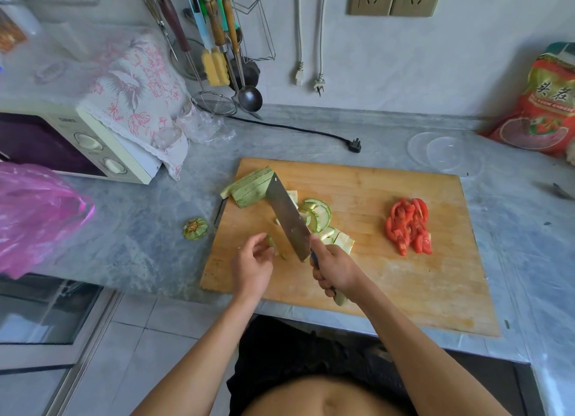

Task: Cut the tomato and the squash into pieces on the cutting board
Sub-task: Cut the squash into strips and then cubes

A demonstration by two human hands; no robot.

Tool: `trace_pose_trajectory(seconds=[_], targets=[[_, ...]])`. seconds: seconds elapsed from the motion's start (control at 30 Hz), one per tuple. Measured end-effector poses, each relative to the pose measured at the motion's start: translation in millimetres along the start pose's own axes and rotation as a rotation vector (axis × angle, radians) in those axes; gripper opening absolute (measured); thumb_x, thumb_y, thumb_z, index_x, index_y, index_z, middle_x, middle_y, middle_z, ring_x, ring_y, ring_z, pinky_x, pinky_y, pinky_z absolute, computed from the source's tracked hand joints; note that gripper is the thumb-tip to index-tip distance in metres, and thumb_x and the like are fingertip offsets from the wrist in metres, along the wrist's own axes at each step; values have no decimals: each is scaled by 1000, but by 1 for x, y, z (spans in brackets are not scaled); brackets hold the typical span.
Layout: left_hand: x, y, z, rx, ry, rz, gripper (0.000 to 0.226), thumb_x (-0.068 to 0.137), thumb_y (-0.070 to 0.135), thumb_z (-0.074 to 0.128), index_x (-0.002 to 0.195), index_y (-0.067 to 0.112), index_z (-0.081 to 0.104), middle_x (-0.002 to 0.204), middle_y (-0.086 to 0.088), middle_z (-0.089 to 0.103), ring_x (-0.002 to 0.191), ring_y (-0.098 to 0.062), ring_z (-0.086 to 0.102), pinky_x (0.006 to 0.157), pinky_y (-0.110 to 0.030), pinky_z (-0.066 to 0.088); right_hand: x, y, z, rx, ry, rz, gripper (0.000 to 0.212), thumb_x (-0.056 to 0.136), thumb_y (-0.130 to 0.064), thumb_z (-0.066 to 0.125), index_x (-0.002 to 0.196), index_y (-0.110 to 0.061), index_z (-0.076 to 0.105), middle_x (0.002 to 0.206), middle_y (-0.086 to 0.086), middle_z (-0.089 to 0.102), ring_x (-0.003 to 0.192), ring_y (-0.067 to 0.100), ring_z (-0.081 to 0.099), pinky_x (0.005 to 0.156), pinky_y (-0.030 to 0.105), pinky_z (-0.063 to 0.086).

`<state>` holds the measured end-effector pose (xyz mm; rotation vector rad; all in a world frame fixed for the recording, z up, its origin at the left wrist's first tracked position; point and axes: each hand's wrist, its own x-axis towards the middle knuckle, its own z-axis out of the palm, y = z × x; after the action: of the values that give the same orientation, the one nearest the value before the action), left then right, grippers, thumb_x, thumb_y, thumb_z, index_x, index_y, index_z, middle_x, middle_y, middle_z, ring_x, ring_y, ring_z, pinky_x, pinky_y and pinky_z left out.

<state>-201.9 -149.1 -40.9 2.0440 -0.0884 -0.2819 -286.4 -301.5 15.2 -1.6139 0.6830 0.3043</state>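
A wooden cutting board [389, 275] lies on the grey counter. Red tomato slices [409, 227] are heaped on its right side. A stack of long green squash slabs [250, 187] lies at the board's far left corner, and thin squash slices [320, 218] sit near the middle. My right hand [334, 268] grips the handle of a cleaver [287, 216], whose blade points away toward the slab stack. My left hand [253, 261] pinches a small green squash piece [271, 241] just left of the blade.
A cut squash stem end [195, 228] lies on the counter left of the board. A pink plastic bag [34, 216] and a microwave [77, 145] stand at the left. A clear lid [441, 153] and a red food bag [541, 104] are at the back right. A black plug [354, 145] lies behind the board.
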Motion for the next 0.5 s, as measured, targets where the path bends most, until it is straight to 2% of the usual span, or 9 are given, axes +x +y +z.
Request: trace_pose_trajectory(seconds=[0.17, 0.23, 0.3, 0.37, 0.43, 0.5], targets=[[1, 16, 8, -55, -39, -31, 29, 89, 8, 70, 115, 20, 67, 97, 11, 70, 87, 7, 63, 70, -6, 47, -3, -3, -8, -151, 58, -80, 62, 97, -61, 31, 75, -7, 52, 58, 3, 48, 44, 17, 43, 41, 25, 39], [1, 21, 7, -85, -41, -40, 27, 90, 6, 68, 114, 18, 68, 99, 7, 71, 88, 8, 63, 70, -4, 47, -5, -8, -13, -226, 77, -114, 67, 98, -60, 32, 78, 0, 55, 61, 6, 51, 47, 20, 47, 42, 26, 40], [2, 27, 0, -124, -25, -31, 25, 92, 6, 67, 111, 21, 67, 102, 11, 70, 93, 7, 63, 70, -3, 47, -7, -14, -17, -314, 110, -170, 66, 97, -60, 35, 70, -2, 50, 60, 7, 50, 48, 20, 45, 45, 29, 41], [4, 31, -12, -113, 1, 13, 23, 93, 8, 66, 110, 23, 67, 104, 16, 67, 94, 9, 61, 76, -5, 49, -8, -18, -23, -459, 165, -251, 61, 97, -58, 37, 62, -8, 41, 55, 4, 45, 50, 20, 41, 51, 32, 37], [9, 34, -25, -66, 38, 93, 22, 94, 10, 65, 111, 23, 68, 106, 14, 68, 95, 8, 62, 84, -9, 50, -8, -22, -29, -617, 214, -302, 58, 96, -59, 40, 61, -13, 39, 55, 2, 44, 50, 21, 40, 48, 33, 31], [13, 37, -36, -12, 92, 254, 21, 94, 10, 65, 113, 18, 68, 108, 8, 69, 98, -1, 65, 88, -17, 52, -7, -27, -37, -800, 254, -302, 53, 94, -63, 39, 68, -17, 41, 59, 0, 45, 49, 19, 41, 45, 32, 28]])
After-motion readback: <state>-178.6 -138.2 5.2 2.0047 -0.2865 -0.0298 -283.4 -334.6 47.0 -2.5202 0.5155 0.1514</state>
